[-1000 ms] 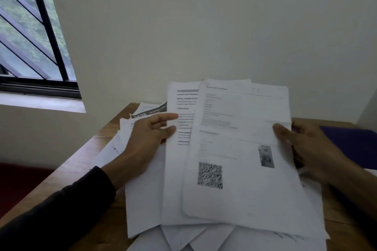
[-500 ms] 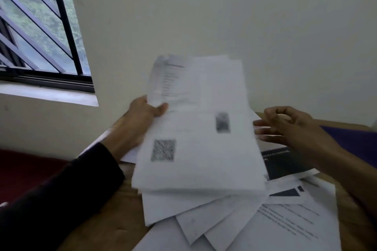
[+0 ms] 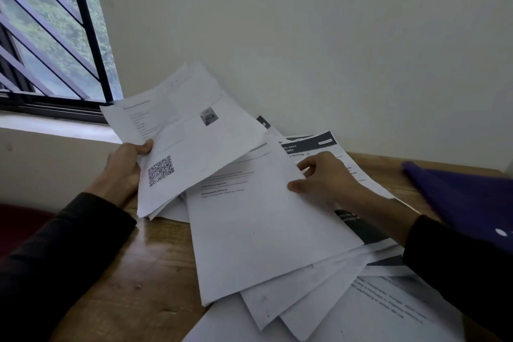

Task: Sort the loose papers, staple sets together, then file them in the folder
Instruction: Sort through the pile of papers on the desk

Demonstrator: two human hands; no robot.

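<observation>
The left hand [image 3: 122, 166] was clamped on a tilted sheaf of papers [image 3: 188, 141] topped by a QR-coded sheet, while the right hand [image 3: 323, 178] pinched the edge of a sheet [image 3: 263, 225] on the loose papers fanned over the desk [image 3: 144, 272], the purple folder [image 3: 466, 200] lying at right.

The left hand [image 3: 122, 166] has carried the sheaf with the QR code [image 3: 177, 147] away from mid-frame toward the left, tilting it toward the window. The right hand [image 3: 322, 178], open in the air half a second ago, now pinches the right edge of a mostly blank sheet [image 3: 263, 225] on the spread pile, lower centre of the frame.
</observation>
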